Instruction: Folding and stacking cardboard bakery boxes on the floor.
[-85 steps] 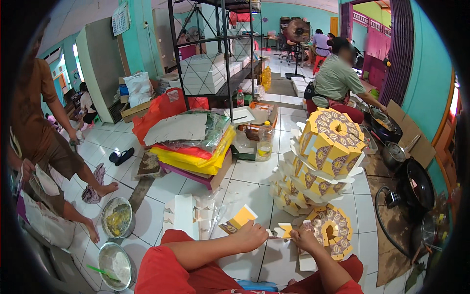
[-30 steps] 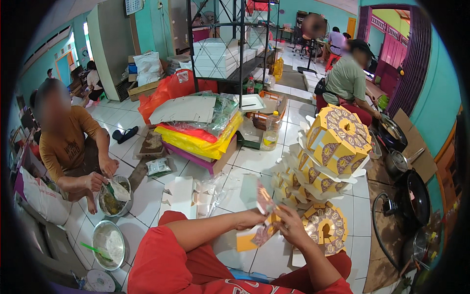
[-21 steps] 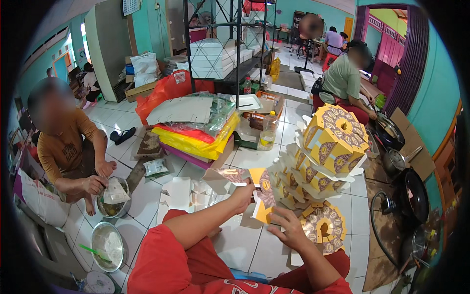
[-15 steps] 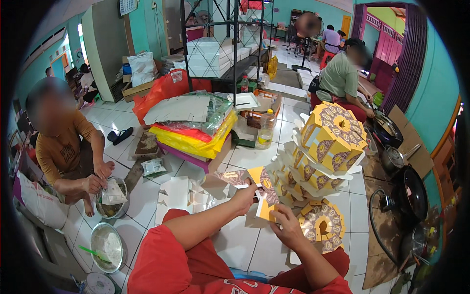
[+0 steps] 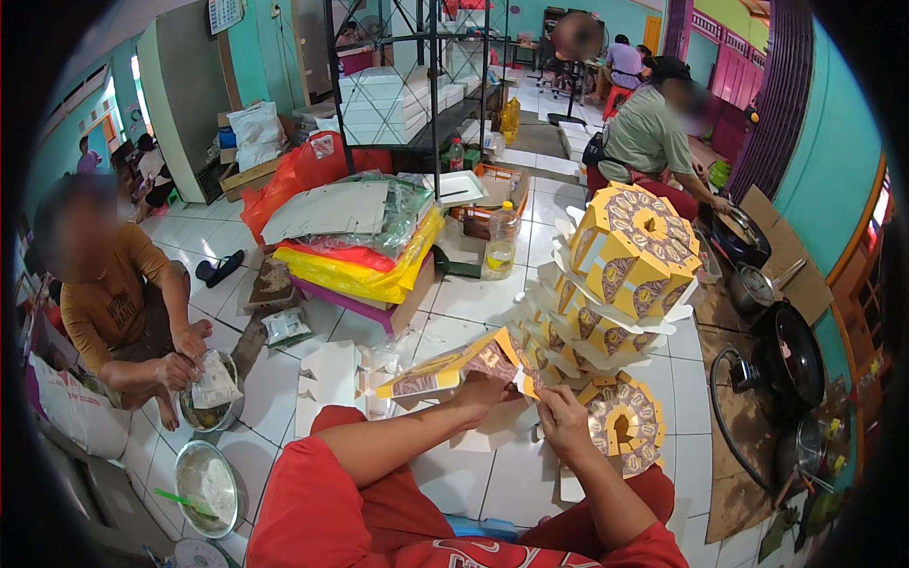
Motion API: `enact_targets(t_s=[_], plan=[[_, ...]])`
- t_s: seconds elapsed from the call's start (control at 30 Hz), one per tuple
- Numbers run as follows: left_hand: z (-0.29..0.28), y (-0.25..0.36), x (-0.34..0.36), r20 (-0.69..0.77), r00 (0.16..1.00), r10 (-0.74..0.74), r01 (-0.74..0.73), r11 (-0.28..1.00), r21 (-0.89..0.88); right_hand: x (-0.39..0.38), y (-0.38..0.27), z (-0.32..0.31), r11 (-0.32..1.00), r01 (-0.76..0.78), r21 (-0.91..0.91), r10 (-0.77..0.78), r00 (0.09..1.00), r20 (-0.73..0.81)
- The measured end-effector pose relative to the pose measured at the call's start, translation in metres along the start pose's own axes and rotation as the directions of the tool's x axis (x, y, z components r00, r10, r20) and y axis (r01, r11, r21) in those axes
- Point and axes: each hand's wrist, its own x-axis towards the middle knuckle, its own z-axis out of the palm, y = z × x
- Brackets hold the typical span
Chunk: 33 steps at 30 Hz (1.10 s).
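A partly folded yellow-and-brown patterned cardboard box [image 5: 445,367] is held up in front of me, tilted, with its long side pointing left. My left hand [image 5: 481,398] supports it from below and behind, its fingers largely hidden by the cardboard. With bent fingers, my right hand [image 5: 564,418] pinches a flap at the box's right end. Just right of my hands, a ring of matching wedge-shaped boxes [image 5: 648,426] sits low on the floor. Behind it rises a stack of similar rings [image 5: 632,248], with white flaps sticking out. White unfolded cartons [image 5: 328,386] lie to the left.
A pile of yellow and red plastic packs [image 5: 379,270] stands ahead, near an oil bottle [image 5: 500,248]. At left, a person in brown [image 5: 123,303] handles a bag over a bowl, near a bowl of white powder [image 5: 216,488]. Right are black pans [image 5: 793,364] and another person [image 5: 644,133].
The box has turned in my hands, its long side now showing toward the left. My right hand has shifted slightly right along its end. The view has moved a little.
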Motion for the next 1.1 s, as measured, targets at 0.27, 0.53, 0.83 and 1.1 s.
enact_targets(t_s=[0.27, 0.53, 0.83, 1.1], plan=[[0.004, -0.018, -0.009, 0.037, 0.964, -0.263, 0.266, 0.957, -0.116, 0.001, -0.003, 0.007, 0.975, -0.048, -0.218, 0.075, 0.99, 0.118], [-0.031, -0.057, 0.024, 0.227, 0.919, -0.321, 0.35, 0.931, -0.102, 0.01, 0.013, 0.008, 0.997, -0.072, -0.031, 0.075, 0.99, 0.123], [-0.018, -0.022, -0.004, 0.119, 0.983, -0.138, 0.153, 0.981, -0.121, 0.014, 0.004, 0.01, 0.916, -0.386, 0.111, 0.335, 0.887, 0.319], [-0.03, -0.011, -0.009, 0.147, 0.971, -0.19, 0.064, 0.794, 0.605, 0.015, 0.017, 0.017, 0.912, -0.403, 0.074, 0.335, 0.838, 0.431]])
